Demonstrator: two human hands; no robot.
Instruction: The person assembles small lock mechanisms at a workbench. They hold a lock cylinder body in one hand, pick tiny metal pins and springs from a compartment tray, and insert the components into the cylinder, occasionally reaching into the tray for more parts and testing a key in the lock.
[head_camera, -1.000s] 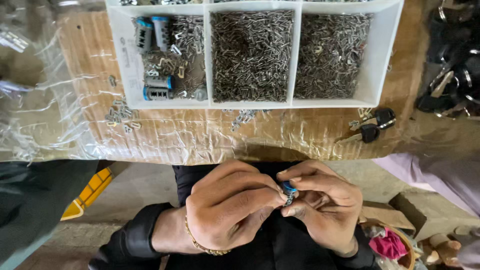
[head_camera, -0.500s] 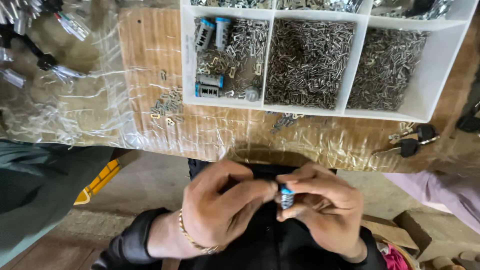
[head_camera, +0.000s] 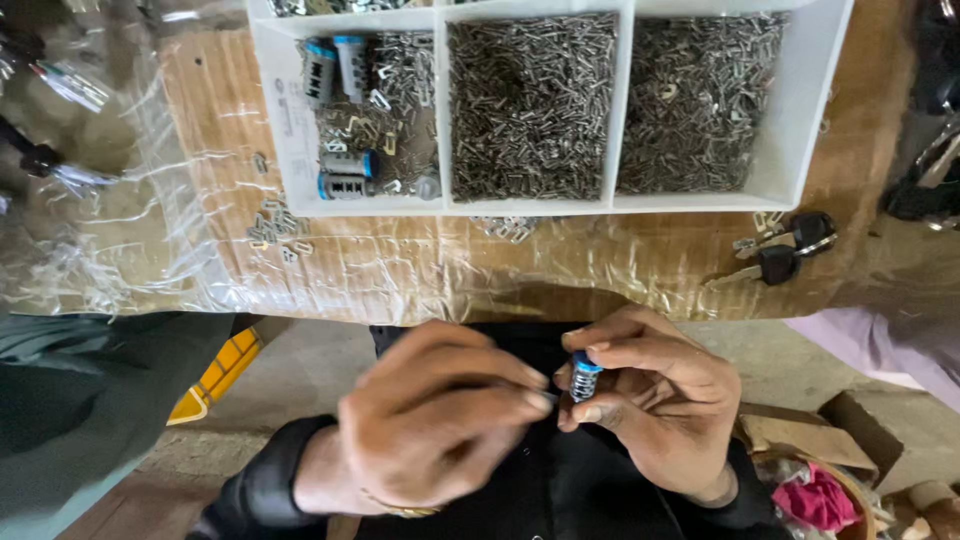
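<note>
My right hand (head_camera: 655, 405) holds a small metal lock cylinder with a blue cap (head_camera: 583, 376) upright between thumb and fingers, just below the table edge. My left hand (head_camera: 435, 425) has its fingertips pinched together against the cylinder's left side; anything small between them is hidden. A thin bracelet sits on my left wrist. Both sleeves are black.
A white three-compartment tray (head_camera: 622, 205) on the plastic-covered cardboard table holds several small metal parts; its left bin also has blue-capped cylinders (head_camera: 345, 185). Two black-headed keys (head_camera: 790, 250) lie at the right. Loose metal bits (head_camera: 272, 228) lie left of the tray. A yellow object (head_camera: 215, 375) is on the floor.
The view has shifted, so the tray sits more central. My left fingers have slid off the cylinder's front to its left side, baring more of it. The right hand's grip is unchanged.
</note>
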